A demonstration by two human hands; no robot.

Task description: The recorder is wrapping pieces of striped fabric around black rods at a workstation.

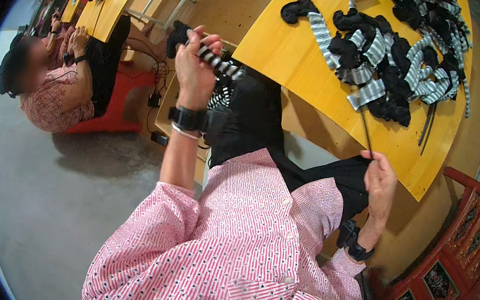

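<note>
My left hand (196, 68) is raised at the left of the table, its fingers closed around a narrow black-and-white striped fabric tube (219, 63). A fuzzy black end (177, 38) of the tube sticks out past the fingers. Over by the table's near right edge, my right hand (380, 181) pinches a thin dark rod (365, 129). The rod slants up to the striped pieces on the table. A heap of grey-and-white striped fabric pieces with black fuzzy ends (399, 79) lies there. More striped fabric (221, 93) shows below my left hand, beside my lap.
The yellow table (287, 43) bears the heap and loose dark rods (426, 128) at its right. A carved red wooden chair (445, 274) stands at the lower right. At far left another person (57, 93) sits at a second yellow table (106, 1); cables (156, 75) hang nearby.
</note>
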